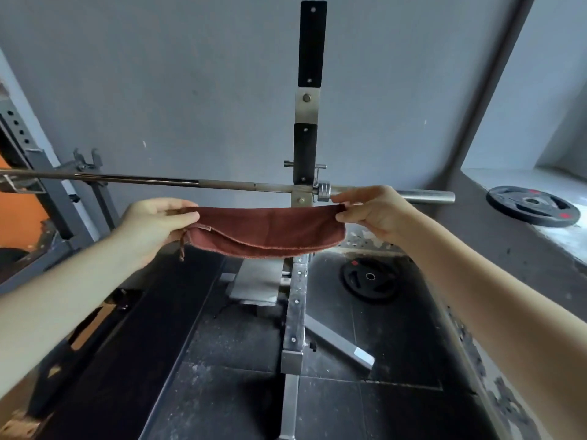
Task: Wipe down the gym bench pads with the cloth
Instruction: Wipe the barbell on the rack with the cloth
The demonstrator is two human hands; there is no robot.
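I see the black bench pad (pixel 152 312) filling the lower left of the frame, its long axis running from the bottom edge up toward the centre. Behind it the rack upright (pixel 305 154) stands at centre, with the barbell (pixel 143 179) lying across it from side to side. The folded reddish-brown cloth (pixel 270 231) hangs mid-frame, stretched crosswise, clear of the pad and above its far end. My left hand (pixel 152 223) pinches the cloth's left end and is nearer the pad. My right hand (pixel 374 214) pinches the right end, out over the floor. I judge the wipe needs the cloth brought down toward the lower left. One weight plate (pixel 370 281) lies on the floor at centre right. No container shows.
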